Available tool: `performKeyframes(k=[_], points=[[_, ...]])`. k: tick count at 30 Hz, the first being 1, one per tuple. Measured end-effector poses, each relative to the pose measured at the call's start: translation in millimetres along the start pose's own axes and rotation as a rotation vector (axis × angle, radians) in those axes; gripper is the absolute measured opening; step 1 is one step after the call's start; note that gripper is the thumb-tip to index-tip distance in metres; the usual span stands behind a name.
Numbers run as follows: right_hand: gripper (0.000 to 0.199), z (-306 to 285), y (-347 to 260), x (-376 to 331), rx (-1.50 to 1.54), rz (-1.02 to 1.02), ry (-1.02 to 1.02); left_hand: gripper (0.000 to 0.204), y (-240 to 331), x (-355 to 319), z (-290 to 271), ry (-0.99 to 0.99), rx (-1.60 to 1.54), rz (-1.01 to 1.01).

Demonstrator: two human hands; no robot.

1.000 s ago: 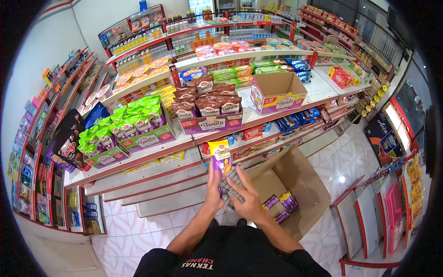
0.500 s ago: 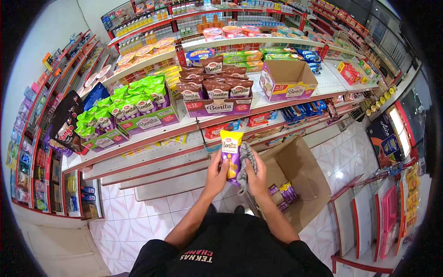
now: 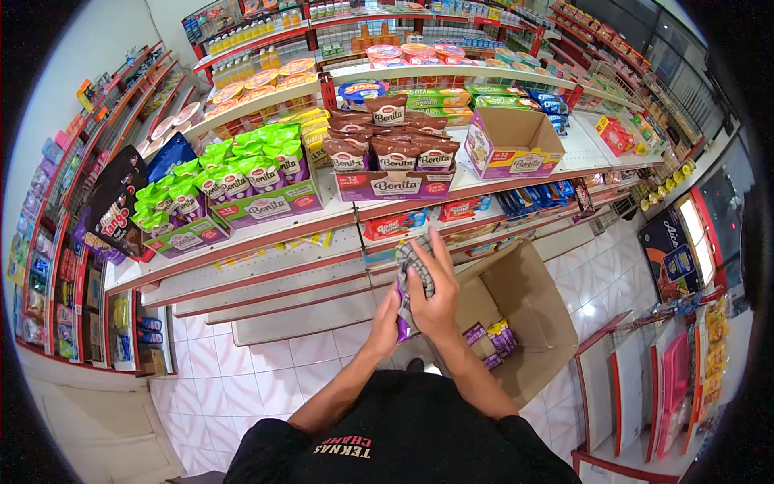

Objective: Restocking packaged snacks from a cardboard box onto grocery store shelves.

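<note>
Between my hands is a snack packet [image 3: 405,327], now seen mostly as a narrow purple strip. My left hand [image 3: 385,323] grips it from the left, its fingers mostly hidden. A grey checked cloth [image 3: 414,260] lies over the packet's upper part. My right hand [image 3: 436,292] presses that cloth against the packet, fingers pointing up and away. Below and to the right, an open cardboard carton [image 3: 536,323] stands on the floor. Inside it lie several purple and yellow packets [image 3: 497,339].
Ahead on the shelf, display boxes hold green-topped packets [image 3: 262,177] and brown packets [image 3: 395,153]. Right of them stands an open display box [image 3: 514,145] with its front cut low. The red-edged shelf [image 3: 355,211] runs across ahead of my hands. Another rack [image 3: 637,387] stands at the right.
The packet has turned from facing me with its yellow top showing to nearly edge-on. My right hand and the cloth have moved up and left across it. The view has shifted slightly.
</note>
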State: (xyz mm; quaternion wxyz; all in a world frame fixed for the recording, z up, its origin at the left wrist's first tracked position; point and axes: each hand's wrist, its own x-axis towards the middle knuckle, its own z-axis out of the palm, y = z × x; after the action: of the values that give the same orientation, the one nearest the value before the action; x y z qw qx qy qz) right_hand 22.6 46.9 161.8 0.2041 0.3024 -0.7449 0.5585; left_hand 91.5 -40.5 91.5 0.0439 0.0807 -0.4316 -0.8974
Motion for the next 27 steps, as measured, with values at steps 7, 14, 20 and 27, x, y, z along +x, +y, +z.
performKeyframes(k=[7, 14, 20, 27], points=[[0.040, 3, -12, -33, -0.017, -0.054, -0.202, 0.065, 27, 13, -7, -0.002, -0.064, 0.210], [0.040, 16, -14, -1, 0.000, 0.006, -0.022, 0.074, 23, -4, -1, -0.088, 0.132, 0.259], [0.041, 18, -24, -33, -0.021, -0.044, -0.182, 0.072, 46, 8, -12, -0.086, 0.012, 0.303], [0.041, 29, -23, 1, 0.000, -0.080, -0.121, 0.074, 22, -4, -21, -0.051, 0.059, 0.281]])
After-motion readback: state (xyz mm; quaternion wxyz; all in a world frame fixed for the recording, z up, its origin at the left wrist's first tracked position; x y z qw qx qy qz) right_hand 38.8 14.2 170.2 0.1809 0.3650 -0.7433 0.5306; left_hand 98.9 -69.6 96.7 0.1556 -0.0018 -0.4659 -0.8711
